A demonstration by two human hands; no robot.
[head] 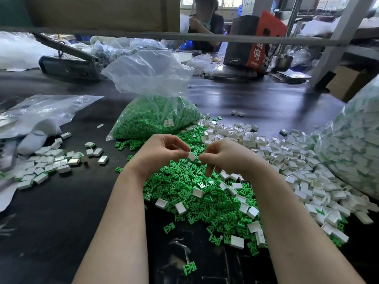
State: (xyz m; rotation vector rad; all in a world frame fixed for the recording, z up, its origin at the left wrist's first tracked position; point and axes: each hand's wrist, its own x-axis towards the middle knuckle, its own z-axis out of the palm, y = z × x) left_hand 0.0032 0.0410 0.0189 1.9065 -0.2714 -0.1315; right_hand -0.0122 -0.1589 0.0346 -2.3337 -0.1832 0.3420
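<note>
My left hand (162, 150) pinches a small white plastic cap (192, 156) between thumb and fingers above a heap of green plastic pieces (196, 193). My right hand (223, 154) meets it from the right, fingertips curled and pinched at the cap's edge; what it holds is too small to tell. A wide spread of loose white caps (287, 158) lies to the right of the green heap. Finished-looking white pieces (51, 162) lie in a group at the left.
A clear bag of green pieces (151, 117) stands behind my hands. A big bag of white caps (356, 144) fills the right edge. Empty clear bags (41, 111) lie at the left. A person (205, 23) sits across the dark table (61, 212), near a red and black box (254, 42).
</note>
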